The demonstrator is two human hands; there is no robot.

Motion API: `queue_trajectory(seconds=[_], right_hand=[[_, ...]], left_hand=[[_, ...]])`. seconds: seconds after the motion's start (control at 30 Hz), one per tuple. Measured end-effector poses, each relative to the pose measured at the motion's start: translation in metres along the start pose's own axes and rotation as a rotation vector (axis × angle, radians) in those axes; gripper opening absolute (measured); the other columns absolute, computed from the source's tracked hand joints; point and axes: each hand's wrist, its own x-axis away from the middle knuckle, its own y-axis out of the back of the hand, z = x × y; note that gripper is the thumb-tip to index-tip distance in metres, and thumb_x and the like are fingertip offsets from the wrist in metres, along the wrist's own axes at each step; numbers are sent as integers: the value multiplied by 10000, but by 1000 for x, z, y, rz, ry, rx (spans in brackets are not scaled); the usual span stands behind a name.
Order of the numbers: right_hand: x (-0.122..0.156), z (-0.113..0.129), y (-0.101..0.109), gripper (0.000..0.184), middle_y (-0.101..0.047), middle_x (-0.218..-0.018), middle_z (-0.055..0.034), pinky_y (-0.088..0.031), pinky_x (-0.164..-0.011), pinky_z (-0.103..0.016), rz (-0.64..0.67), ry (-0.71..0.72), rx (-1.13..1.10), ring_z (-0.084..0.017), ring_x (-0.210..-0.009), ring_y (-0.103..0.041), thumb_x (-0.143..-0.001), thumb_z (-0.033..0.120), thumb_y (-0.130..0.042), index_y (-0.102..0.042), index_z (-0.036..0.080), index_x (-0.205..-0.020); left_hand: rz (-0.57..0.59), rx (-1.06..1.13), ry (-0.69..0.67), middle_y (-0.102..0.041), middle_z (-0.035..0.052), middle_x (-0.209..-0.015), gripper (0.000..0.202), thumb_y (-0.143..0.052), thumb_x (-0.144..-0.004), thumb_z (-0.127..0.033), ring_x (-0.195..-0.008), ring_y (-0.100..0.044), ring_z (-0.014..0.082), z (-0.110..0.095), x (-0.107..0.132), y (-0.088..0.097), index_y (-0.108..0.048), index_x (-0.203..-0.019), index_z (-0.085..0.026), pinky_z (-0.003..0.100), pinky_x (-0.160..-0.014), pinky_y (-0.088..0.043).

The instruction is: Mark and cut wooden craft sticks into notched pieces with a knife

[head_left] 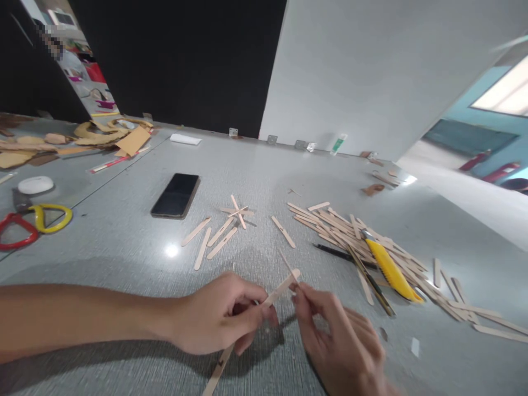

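Observation:
Between the thumb and fingers of my left hand (231, 313) a wooden craft stick (280, 288) is pinched, its rounded end pointing up and right. My right hand (338, 335) pinches a second, thin-looking craft stick (285, 261), seen nearly edge-on, which crosses the first near its tip. Whether the two are joined I cannot tell. Below my left hand another notched craft stick (218, 369) shows, partly hidden by the fingers. Ahead on the table stand crossed sticks forming a star (238, 212), with several notched loose sticks (223, 243) beside it.
A pile of craft sticks (342, 231) lies to the right, with a yellow cutter (391, 269) and a black pen (338, 252). A phone (175, 196) lies left of centre. Scissors (37, 223), a white mouse (35, 185) and cardboard scraps (111, 137) are far left.

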Motion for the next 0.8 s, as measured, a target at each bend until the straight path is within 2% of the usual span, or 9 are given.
queue_trajectory(seconds=[0.13,0.23,0.3,0.4,0.5,0.57,0.7,0.77,0.8], right_hand=[[-17,-14,0,182,-825,-869,-45,-580,-511,-256,-7,-254,97,-186,-585,-772,-1040,213,-572,-604,201,-1219],[-27,-14,7,312,-732,-1280,-182,-626,-798,-448,0,-303,148,-312,-1000,-771,-1031,296,-541,-633,195,-1312],[-31,-4,15,309,-712,-1235,-155,-609,-821,-448,82,-394,-61,-294,-1014,-733,-1049,385,-521,-672,229,-1269],[-36,19,28,348,-693,-779,-18,-533,-498,-263,338,-780,-803,-150,-559,-616,-1058,536,-529,-696,258,-1186],[-43,31,39,514,-757,-807,-73,-516,-455,-238,366,-959,-1274,-144,-537,-631,-1022,666,-505,-753,217,-1054],[-48,34,45,525,-782,-827,-87,-537,-466,-245,405,-954,-1332,-155,-550,-664,-1001,686,-536,-759,219,-1085],[-53,41,55,307,-696,-571,21,-603,-663,-260,462,-888,-1055,-111,-484,-637,-987,532,-690,-732,236,-920],[-53,49,57,319,-686,-542,28,-595,-684,-257,406,-811,-898,-117,-484,-637,-1005,524,-656,-712,243,-863],[-52,51,57,317,-697,-562,23,-581,-650,-248,384,-765,-829,-124,-495,-642,-1017,513,-630,-705,246,-863]], left_hand=[[-101,-160,-125,-608,-20,-590,412,-419,-1117,-381,-481,-498,69,3,1,-4,-677,-923,-126,180,-502,-408],[-339,-560,-402,-596,-35,-575,376,-407,-1112,-243,-446,-483,81,6,3,-7,-685,-889,-121,233,-505,-432],[-472,-953,-650,-633,-15,-611,273,-438,-1070,-123,-453,-516,121,4,8,-8,-701,-1073,-52,283,-465,-423],[-485,-1450,-877,-655,32,-626,326,-489,-967,-12,-468,-555,179,-8,17,-10,-622,-1241,104,331,-410,-410],[-499,-1642,-895,-669,74,-610,356,-523,-922,-27,-438,-542,189,-24,26,-10,-620,-1203,168,334,-383,-406],[-530,-1728,-914,-688,98,-611,364,-539,-917,-48,-422,-534,187,-32,29,-11,-630,-1184,181,328,-369,-385],[-473,-1672,-870,-714,90,-657,327,-536,-959,-93,-463,-590,188,-46,35,-13,-679,-1173,109,322,-419,-438],[-416,-1355,-656,-703,43,-670,287,-519,-1043,-220,-517,-625,169,-56,37,-13,-728,-1088,-28,292,-484,-480],[-319,-1144,-467,-692,15,-673,296,-522,-1063,-305,-529,-618,143,-61,37,-12,-730,-996,-106,257,-490,-466]])
